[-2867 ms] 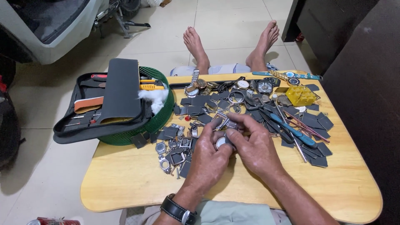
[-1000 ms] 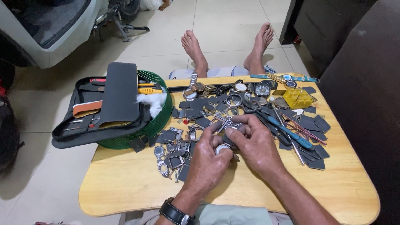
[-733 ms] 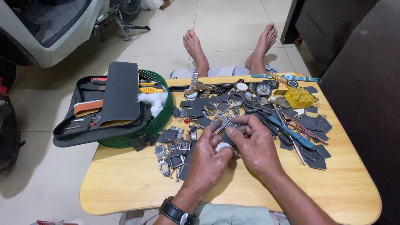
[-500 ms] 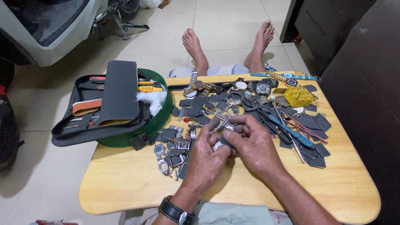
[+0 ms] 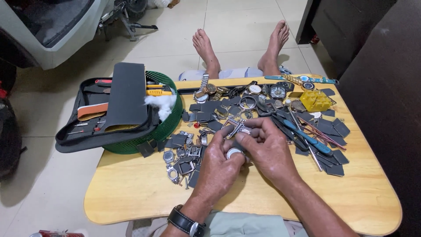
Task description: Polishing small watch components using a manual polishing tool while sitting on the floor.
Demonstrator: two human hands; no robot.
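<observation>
I am seeing my left hand (image 5: 218, 164) and right hand (image 5: 268, 147) holding a small round silver watch case (image 5: 233, 152) over the yellow wooden table (image 5: 131, 188).

Tabletop (image 5: 131, 197) low over the floor, basket (image 5: 169, 125) at its far left corner, tool case (image 5: 87, 131) lying open on the basket, watch parts (image 5: 184, 153) scattered mid-table, both hands (image 5: 245, 153) meeting just behind them, block (image 5: 315, 101) far right, two feet (image 5: 210, 48) beyond the tabletop.
</observation>
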